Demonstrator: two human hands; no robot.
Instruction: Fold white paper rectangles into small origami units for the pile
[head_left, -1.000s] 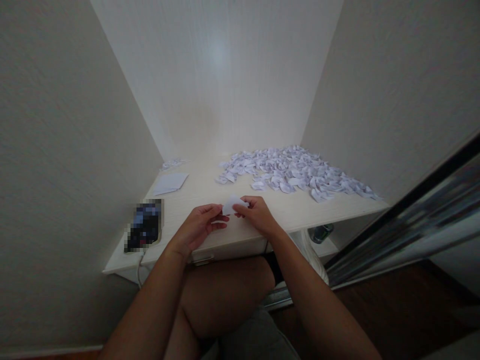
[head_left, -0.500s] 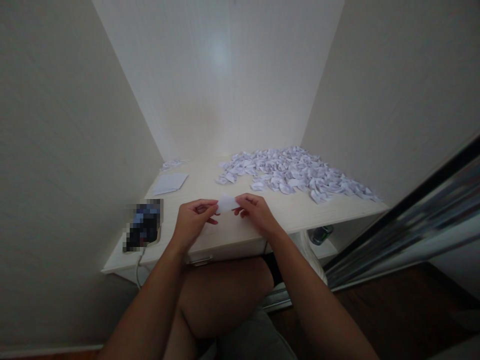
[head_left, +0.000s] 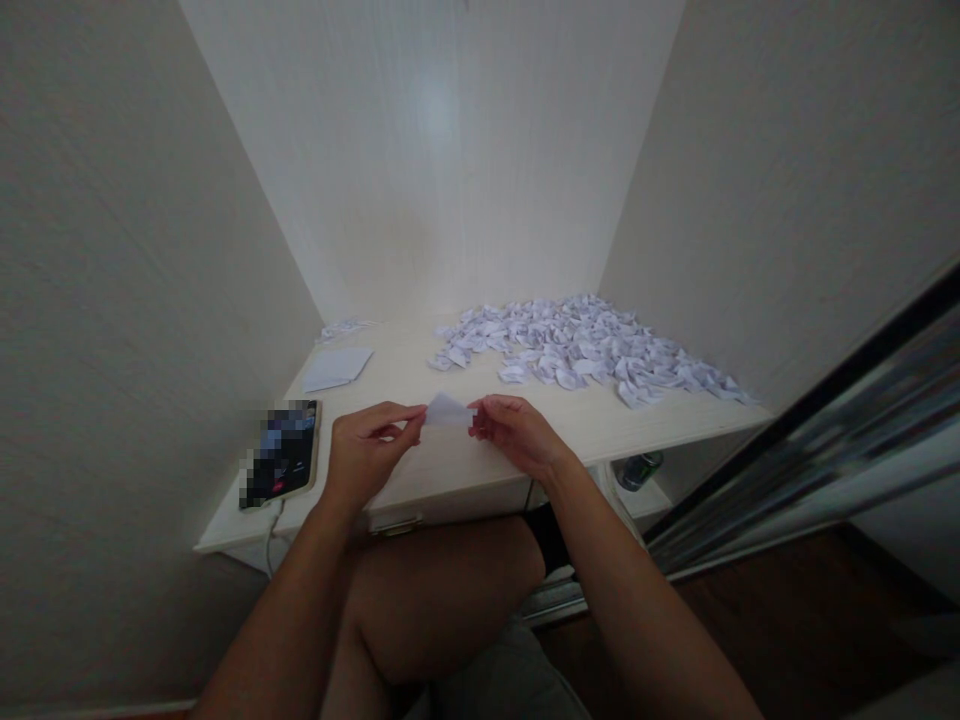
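Observation:
Between my hands, a little above the front part of the white desk (head_left: pixel 450 470), is a small piece of white paper (head_left: pixel 448 410) folded to a peak at the top. My left hand (head_left: pixel 373 440) pinches its left corner between thumb and fingertips. At the right end, the fingers of my right hand (head_left: pixel 517 430) are closed on the paper's edge. Beyond them, a wide heap of small folded white papers (head_left: pixel 570 345) spreads over the back and right of the desk. A stack of flat white paper sheets (head_left: pixel 337 368) lies at the left.
A phone (head_left: pixel 289 455), partly pixelated, lies on the desk's left end with a white cable (head_left: pixel 272 540) running off the edge. A coiled white cord (head_left: pixel 345 328) is in the back left corner. Below the desk at right stands a dark can (head_left: pixel 639 470). Walls enclose three sides.
My left hand has moved slightly left. The paper, flatter and rounder before, now shows a pointed, triangular shape between my fingers. The camera view has shifted a little.

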